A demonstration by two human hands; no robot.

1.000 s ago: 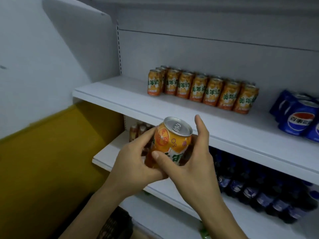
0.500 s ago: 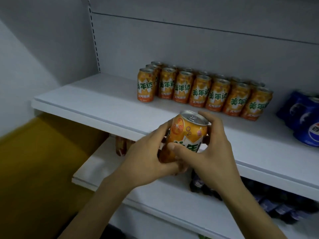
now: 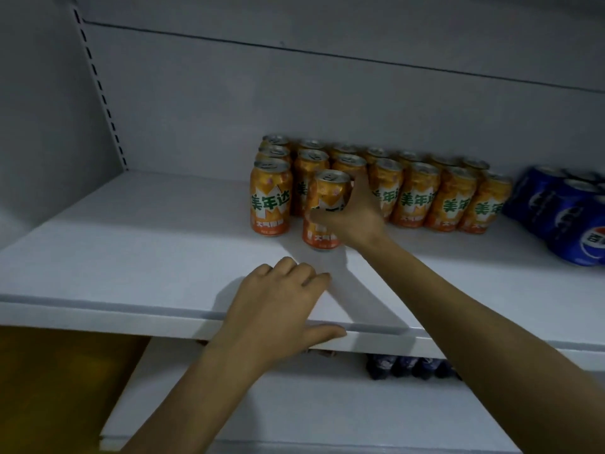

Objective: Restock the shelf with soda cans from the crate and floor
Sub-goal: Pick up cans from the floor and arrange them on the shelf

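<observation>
Half a second ago both hands held the orange can (image 3: 328,194) in front of the shelf (image 3: 131,257). Now the left hand (image 3: 278,309) has let go, and the right hand (image 3: 355,217) alone has carried it onto the board. The can stands upright, just in front of the rows of orange cans (image 3: 419,198), with blue cans (image 3: 563,217) further right. The right fingers and thumb wrap its side. The left hand rests on the shelf's front, fingers loosely bent, thumb along the edge, holding nothing.
</observation>
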